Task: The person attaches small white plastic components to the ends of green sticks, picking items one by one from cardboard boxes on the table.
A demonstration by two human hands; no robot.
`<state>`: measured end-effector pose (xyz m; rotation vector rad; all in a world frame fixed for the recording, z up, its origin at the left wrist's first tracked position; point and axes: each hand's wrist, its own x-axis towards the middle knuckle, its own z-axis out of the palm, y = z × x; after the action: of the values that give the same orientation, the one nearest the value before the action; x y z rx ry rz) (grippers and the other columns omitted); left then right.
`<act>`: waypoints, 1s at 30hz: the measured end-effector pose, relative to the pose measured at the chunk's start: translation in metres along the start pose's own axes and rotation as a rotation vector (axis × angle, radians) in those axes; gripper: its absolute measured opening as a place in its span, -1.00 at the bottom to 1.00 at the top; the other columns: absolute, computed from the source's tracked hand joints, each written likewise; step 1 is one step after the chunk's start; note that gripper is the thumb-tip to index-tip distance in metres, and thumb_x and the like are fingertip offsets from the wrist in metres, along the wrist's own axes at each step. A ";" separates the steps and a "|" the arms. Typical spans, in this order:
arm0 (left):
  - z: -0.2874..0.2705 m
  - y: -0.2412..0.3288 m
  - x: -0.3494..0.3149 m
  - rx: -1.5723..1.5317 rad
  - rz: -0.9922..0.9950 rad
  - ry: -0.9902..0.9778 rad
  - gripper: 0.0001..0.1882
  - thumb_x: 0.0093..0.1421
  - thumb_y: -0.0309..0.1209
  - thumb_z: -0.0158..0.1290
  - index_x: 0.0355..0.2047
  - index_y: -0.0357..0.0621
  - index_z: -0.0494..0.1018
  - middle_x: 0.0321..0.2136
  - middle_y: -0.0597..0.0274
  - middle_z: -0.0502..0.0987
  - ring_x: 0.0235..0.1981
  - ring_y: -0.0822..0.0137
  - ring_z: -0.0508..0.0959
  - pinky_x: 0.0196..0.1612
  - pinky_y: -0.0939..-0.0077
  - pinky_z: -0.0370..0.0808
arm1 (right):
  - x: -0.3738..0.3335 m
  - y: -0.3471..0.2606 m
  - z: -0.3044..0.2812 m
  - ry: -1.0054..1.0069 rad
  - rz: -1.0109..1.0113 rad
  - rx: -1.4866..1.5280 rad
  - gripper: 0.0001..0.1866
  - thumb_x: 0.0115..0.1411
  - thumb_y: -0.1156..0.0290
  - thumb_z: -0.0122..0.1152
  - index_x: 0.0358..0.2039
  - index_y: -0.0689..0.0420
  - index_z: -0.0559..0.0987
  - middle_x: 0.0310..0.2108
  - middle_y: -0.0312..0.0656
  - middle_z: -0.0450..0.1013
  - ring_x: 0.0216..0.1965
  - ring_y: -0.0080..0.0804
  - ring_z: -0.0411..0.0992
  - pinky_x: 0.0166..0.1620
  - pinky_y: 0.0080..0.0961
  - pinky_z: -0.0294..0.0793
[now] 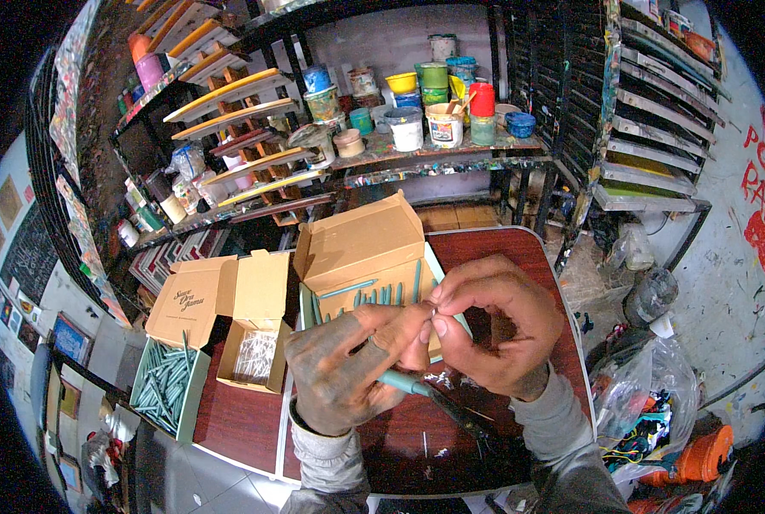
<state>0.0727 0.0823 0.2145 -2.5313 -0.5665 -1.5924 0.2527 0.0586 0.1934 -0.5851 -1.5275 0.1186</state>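
a: where is the teal tube?
b: grasped in the left hand, long axis slanting rightward, below-left of the right hand.
a: and that one?
b: pinching some tiny pale thing, unclear what.

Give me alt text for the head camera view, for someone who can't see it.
The left hand, apparently gripping a teal tube, meets the right hand at the fingertips above a red table; anything pinched is too small to identify. Beyond sits an open box of similar tubes; leftward, a fuller box and a small box of white sticks.
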 end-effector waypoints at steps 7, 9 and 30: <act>0.001 0.001 0.000 0.018 0.021 -0.004 -0.88 -0.01 -0.46 0.29 -0.40 -0.12 0.66 -0.48 0.18 0.65 -0.58 0.30 0.63 -0.57 0.50 0.49 | 0.000 0.002 -0.003 -0.065 0.161 0.228 -0.79 -0.02 0.63 0.39 -0.37 0.14 0.56 -0.32 -0.13 0.51 -0.25 -0.29 0.53 -0.14 -0.40 0.53; 0.003 0.002 -0.001 0.014 0.011 -0.002 -0.87 -0.01 -0.46 0.29 -0.39 -0.11 0.66 -0.48 0.18 0.65 -0.58 0.30 0.63 -0.57 0.50 0.50 | 0.001 0.003 -0.007 -0.101 0.141 0.173 -0.79 -0.02 0.63 0.39 -0.37 0.14 0.56 -0.32 -0.13 0.51 -0.25 -0.28 0.52 -0.14 -0.39 0.53; 0.001 0.001 0.001 -0.023 -0.069 -0.008 -0.88 0.04 -0.49 0.24 -0.37 -0.15 0.67 -0.48 0.14 0.64 -0.54 0.26 0.65 -0.49 0.45 0.55 | 0.000 0.006 -0.003 -0.034 0.020 0.103 -0.78 0.00 0.66 0.37 -0.30 0.19 0.60 -0.28 -0.05 0.61 -0.23 -0.26 0.63 -0.13 -0.39 0.62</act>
<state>0.0743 0.0822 0.2152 -2.5626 -0.6475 -1.6203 0.2571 0.0634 0.1914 -0.5191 -1.5387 0.2219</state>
